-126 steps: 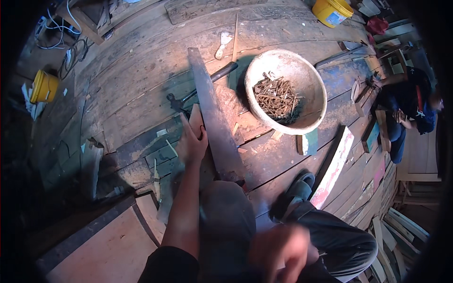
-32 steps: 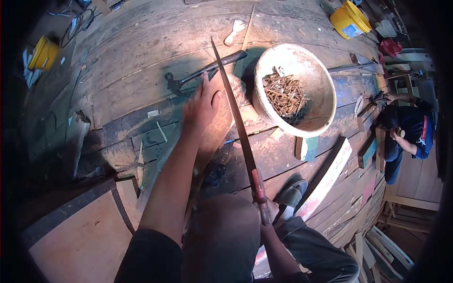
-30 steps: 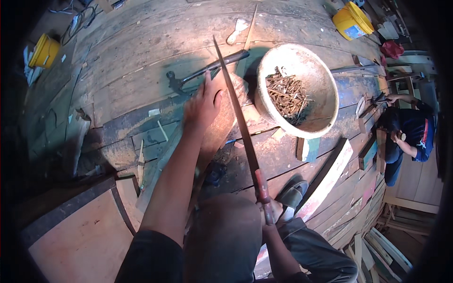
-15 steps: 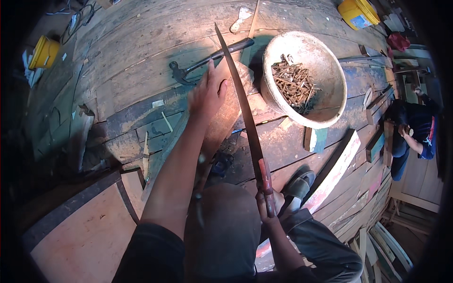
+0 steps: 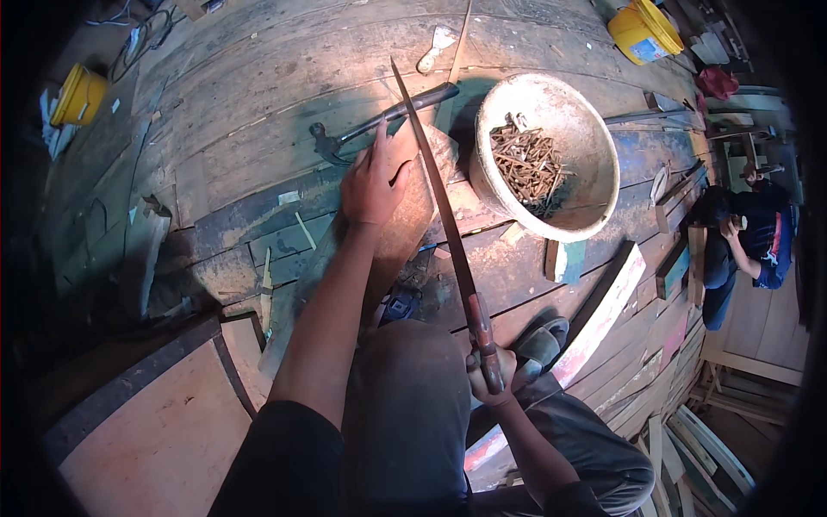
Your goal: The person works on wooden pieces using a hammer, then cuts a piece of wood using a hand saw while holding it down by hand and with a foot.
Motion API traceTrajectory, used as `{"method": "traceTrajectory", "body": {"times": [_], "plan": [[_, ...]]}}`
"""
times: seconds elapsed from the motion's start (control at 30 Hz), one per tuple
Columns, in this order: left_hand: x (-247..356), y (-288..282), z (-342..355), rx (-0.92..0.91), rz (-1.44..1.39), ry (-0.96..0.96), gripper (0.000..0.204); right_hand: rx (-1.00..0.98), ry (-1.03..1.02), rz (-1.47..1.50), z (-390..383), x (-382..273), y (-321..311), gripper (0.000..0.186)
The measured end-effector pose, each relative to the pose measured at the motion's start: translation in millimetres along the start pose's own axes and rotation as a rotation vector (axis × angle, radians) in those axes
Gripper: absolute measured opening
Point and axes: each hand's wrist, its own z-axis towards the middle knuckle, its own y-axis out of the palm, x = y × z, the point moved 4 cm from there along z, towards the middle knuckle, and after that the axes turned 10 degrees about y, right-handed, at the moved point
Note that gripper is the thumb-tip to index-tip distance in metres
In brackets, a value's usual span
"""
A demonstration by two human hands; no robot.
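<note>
A handsaw (image 5: 448,207) with a long narrow blade and a worn reddish-brown handle runs up and away from me. My right hand (image 5: 493,377) is wrapped round its handle, beside my knee. The blade lies over the right edge of a brown wooden board (image 5: 412,194); whether it touches the wood I cannot tell. On that board my left hand (image 5: 373,188) rests with its fingers stretched out and the thumb apart. Just beyond its fingertips lies a claw hammer (image 5: 379,121) with a dark handle, partly crossed by the saw's tip.
Right of the board stands a whitish tub (image 5: 603,185) of rusty nails. A scraper (image 5: 438,50) lies at the far side. Yellow buckets (image 5: 646,33) stand far left and right. A long painted timber (image 5: 603,314) lies near my foot. Another person (image 5: 749,233) crouches at right.
My right hand has shifted slightly toward me with the saw, whose tip now sits a little lower. My left hand stays on the board. The whole view has tilted slightly.
</note>
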Motion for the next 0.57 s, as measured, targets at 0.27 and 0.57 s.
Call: {"method": "traceTrajectory", "body": {"times": [0.27, 0.57], "plan": [[-9.3, 4.2, -4.2, 0.056, -0.025, 0.034, 0.051, 0.071, -0.039, -0.016, 8.0, -14.1, 5.3, 0.019], [-12.1, 5.7, 5.0, -0.007, -0.036, -0.056, 0.042, -0.009, 0.080, -0.035, 34.5, -17.2, -16.2, 0.010]]}}
